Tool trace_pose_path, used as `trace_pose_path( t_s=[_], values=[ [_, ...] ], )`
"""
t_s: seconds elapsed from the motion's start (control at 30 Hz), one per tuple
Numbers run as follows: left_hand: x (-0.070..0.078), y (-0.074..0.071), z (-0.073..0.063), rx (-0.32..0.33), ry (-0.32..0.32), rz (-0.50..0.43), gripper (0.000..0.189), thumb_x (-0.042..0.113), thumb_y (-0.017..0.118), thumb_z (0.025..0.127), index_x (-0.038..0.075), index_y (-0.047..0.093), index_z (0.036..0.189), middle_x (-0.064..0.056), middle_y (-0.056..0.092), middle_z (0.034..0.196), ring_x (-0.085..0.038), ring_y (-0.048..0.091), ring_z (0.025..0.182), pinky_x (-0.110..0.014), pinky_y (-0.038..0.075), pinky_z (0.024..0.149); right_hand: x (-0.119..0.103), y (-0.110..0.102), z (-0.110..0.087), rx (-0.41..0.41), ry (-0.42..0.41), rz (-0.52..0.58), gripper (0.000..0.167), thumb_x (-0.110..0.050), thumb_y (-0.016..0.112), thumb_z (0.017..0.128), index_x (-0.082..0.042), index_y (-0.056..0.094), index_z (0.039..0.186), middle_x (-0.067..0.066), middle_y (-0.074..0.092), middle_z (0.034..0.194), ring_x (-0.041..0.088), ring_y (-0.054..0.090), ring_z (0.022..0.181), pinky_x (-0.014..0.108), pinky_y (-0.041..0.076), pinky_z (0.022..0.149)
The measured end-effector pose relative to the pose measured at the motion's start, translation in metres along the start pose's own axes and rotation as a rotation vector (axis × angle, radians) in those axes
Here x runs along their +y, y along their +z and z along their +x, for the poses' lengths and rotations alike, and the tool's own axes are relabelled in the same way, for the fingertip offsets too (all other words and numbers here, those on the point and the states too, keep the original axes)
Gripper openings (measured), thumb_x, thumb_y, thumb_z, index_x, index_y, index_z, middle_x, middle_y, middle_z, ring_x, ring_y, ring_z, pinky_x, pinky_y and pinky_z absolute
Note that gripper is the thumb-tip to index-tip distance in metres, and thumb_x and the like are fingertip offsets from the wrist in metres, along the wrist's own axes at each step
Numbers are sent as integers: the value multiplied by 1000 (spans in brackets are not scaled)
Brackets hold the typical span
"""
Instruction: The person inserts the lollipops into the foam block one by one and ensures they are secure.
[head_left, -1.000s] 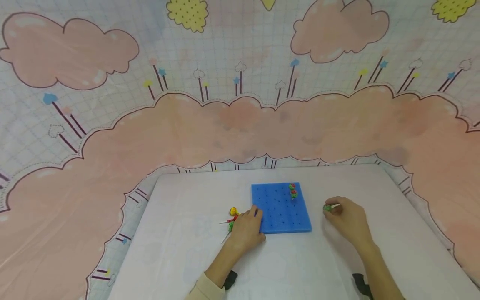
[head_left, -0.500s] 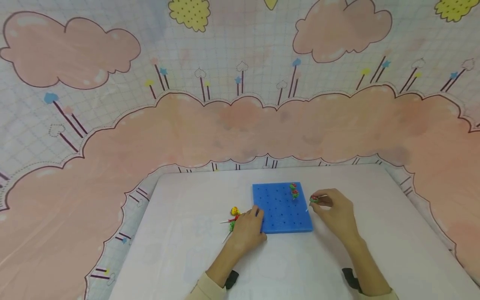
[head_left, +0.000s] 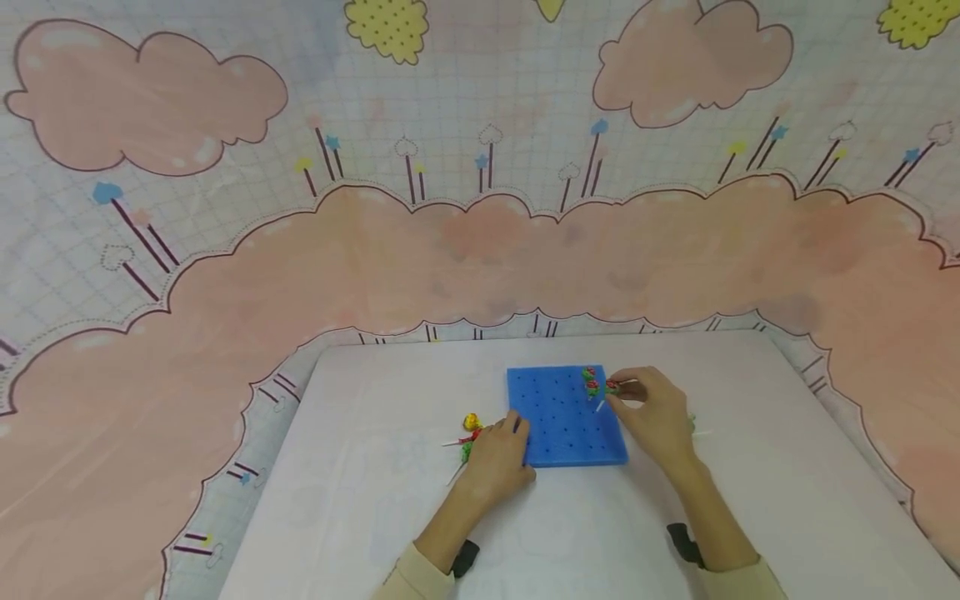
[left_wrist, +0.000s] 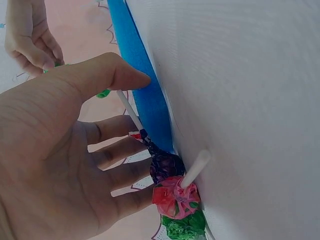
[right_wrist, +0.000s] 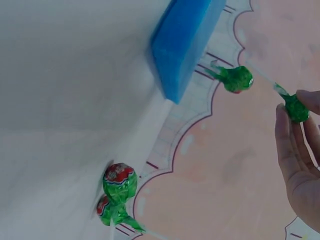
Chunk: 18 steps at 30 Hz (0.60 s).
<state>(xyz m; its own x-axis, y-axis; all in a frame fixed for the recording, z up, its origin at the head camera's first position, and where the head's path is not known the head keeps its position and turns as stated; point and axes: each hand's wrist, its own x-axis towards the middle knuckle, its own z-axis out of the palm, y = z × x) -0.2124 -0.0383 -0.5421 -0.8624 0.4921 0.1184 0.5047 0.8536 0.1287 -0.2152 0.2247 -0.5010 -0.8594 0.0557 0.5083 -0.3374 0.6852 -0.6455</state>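
Note:
A blue board with rows of small holes (head_left: 562, 429) lies on the white table. Two green-and-red wrapped lollipops (head_left: 591, 387) stand near its far right corner. My right hand (head_left: 656, 417) pinches another lollipop (right_wrist: 298, 110) by its green wrapped head, over the board's right edge, its white stick angled down. At the board's near left corner rests my left hand (head_left: 491, 458), its thumb touching the blue side and its fingers stretched out. Beside those fingers lie a dark-wrapped lollipop (left_wrist: 166, 166), a pink one (left_wrist: 175, 199) and a green one (left_wrist: 185, 227).
A yellow lollipop (head_left: 471, 422) lies left of the board, beyond my left hand. Two green-and-red lollipops (right_wrist: 120, 184) lie on the table to the right, mostly behind my right hand in the head view. A cloud-patterned cloth (head_left: 480, 258) hangs behind the table.
My right hand has moved left and away from me, bringing its lollipop from beside the board to its far right part. The left hand stays at the board's corner.

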Motion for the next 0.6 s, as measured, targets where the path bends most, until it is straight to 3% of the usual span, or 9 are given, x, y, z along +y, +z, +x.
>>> trace_pose_path(
  t_s=[0.37, 0.6],
  values=[
    [0, 1, 1, -27, -6, 0, 62, 33, 84, 84, 4, 62, 134, -13, 59, 129, -27, 67, 111, -43, 55, 97, -5, 14, 14, 23, -71, 2, 31, -1, 85, 84, -2, 70, 111, 11, 70, 107, 29, 74, 95, 41, 62, 82],
    [-1, 1, 0, -29, -8, 5, 63, 33, 83, 84, 4, 61, 135, -13, 60, 132, -27, 67, 113, -43, 55, 98, -3, 23, 23, 34, -61, -35, 28, -6, 85, 86, -5, 72, 111, 9, 71, 107, 26, 71, 98, 44, 60, 86]
  ],
)
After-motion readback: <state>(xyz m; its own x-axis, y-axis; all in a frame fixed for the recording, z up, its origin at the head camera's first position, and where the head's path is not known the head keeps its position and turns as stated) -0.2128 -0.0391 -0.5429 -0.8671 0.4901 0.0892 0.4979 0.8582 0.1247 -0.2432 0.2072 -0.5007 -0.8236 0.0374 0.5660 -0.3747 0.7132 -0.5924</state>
